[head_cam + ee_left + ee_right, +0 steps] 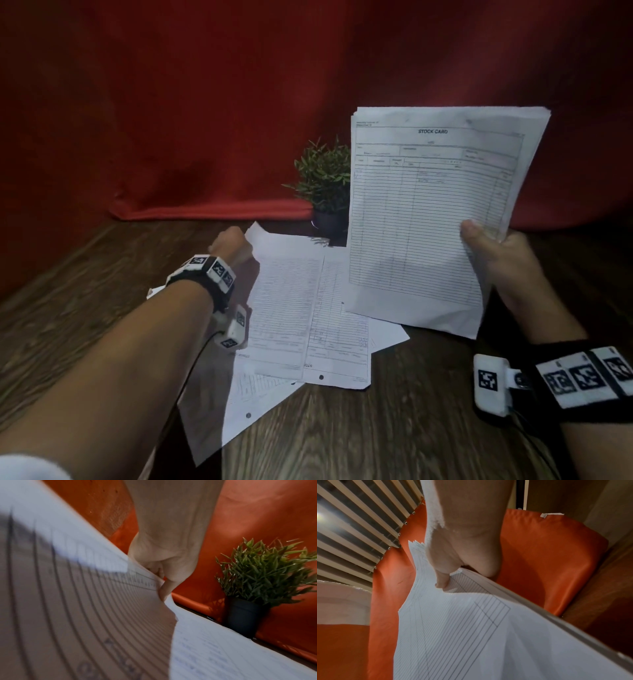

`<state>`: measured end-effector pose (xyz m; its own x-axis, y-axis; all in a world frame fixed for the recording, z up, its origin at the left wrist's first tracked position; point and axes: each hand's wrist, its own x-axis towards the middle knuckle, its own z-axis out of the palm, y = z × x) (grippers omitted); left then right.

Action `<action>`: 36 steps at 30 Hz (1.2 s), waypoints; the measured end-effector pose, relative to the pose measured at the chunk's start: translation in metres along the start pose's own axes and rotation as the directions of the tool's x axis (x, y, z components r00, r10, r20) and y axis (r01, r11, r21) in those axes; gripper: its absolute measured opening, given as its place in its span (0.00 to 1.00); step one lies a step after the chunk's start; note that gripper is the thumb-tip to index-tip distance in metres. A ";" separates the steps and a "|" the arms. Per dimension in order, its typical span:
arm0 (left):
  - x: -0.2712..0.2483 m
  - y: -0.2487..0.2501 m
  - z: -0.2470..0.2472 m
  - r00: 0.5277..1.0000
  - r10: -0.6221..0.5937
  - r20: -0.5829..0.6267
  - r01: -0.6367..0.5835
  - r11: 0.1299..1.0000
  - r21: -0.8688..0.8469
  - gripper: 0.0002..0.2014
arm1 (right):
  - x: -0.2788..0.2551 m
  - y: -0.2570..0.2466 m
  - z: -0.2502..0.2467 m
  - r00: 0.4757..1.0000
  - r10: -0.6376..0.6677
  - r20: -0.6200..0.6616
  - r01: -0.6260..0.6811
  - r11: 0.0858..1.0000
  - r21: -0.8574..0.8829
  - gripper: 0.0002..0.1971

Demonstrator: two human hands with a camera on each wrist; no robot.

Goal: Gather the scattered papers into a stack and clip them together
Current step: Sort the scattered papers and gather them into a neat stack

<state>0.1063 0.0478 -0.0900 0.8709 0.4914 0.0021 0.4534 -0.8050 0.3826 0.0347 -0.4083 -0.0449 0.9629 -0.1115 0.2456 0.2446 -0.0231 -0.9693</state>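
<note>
My right hand grips a stack of printed "STOCK CARD" sheets by its lower right edge and holds it upright above the table. In the right wrist view the thumb presses on the top sheet of that stack. My left hand pinches the far corner of a loose sheet lying on the table. The left wrist view shows this sheet bending up from the sheets under it, with the fingers on its edge. Several more loose sheets lie spread beneath it.
A small green plant in a dark pot stands at the back of the wooden table, just behind the papers and left of the raised stack. A red cloth hangs behind the table.
</note>
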 end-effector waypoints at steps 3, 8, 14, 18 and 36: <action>-0.003 -0.003 -0.010 0.994 0.095 -0.059 -0.102 0.987 -0.126 0.09 | 0.000 -0.002 -0.001 1.000 -0.001 -0.001 0.001 1.000 0.005 0.08; -0.017 0.011 -0.064 0.951 0.251 -0.182 -0.284 0.940 -0.190 0.04 | 0.001 -0.007 -0.001 0.999 -0.011 -0.042 0.010 0.999 -0.034 0.07; -0.051 0.038 -0.143 0.882 0.385 -0.271 -0.443 0.874 -0.197 0.06 | 0.002 -0.010 -0.001 0.982 -0.017 -0.186 0.013 1.000 -0.026 0.16; -0.089 0.074 -0.165 0.771 0.546 -0.327 -0.571 0.821 0.024 0.07 | 0.002 -0.012 0.004 0.974 0.008 -0.226 -0.005 1.000 0.013 0.18; -0.218 0.217 -0.026 -0.793 0.610 0.002 -0.423 -0.553 0.717 0.19 | -0.016 -0.027 0.045 0.955 0.249 -0.160 -0.250 0.968 0.015 0.19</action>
<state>0.0096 -0.2252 0.0163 -0.4134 -0.8812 0.2294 -0.4835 -0.0010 -0.8753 0.0178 -0.3610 -0.0226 0.9626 -0.2710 -0.0073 -0.0018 0.0207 -0.9998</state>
